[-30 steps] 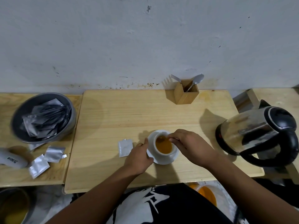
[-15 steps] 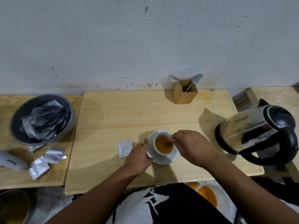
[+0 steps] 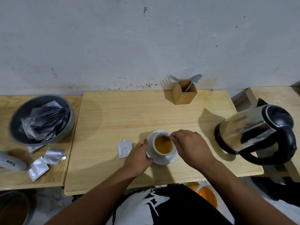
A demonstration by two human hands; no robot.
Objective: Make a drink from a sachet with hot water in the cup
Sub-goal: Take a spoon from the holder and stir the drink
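Observation:
A white cup full of orange-brown drink stands on a white saucer near the front of the middle wooden table. My left hand rests against the saucer's left rim, fingers curled on it. My right hand hovers over the cup's right side, pinching a small spoon whose bowl dips into the drink at the far rim. A torn silver sachet lies flat just left of my left hand. A steel electric kettle with a black lid and handle stands at the right.
A wooden holder with a fork and a spoon stands at the back. On the left table sit a grey bowl of silver sachets, loose sachets and a white object. An orange-filled container is below the table.
My right hand has shifted slightly around the cup with the spoon, its tip now at the far rim. My left hand stays on the saucer. The cup has not moved.

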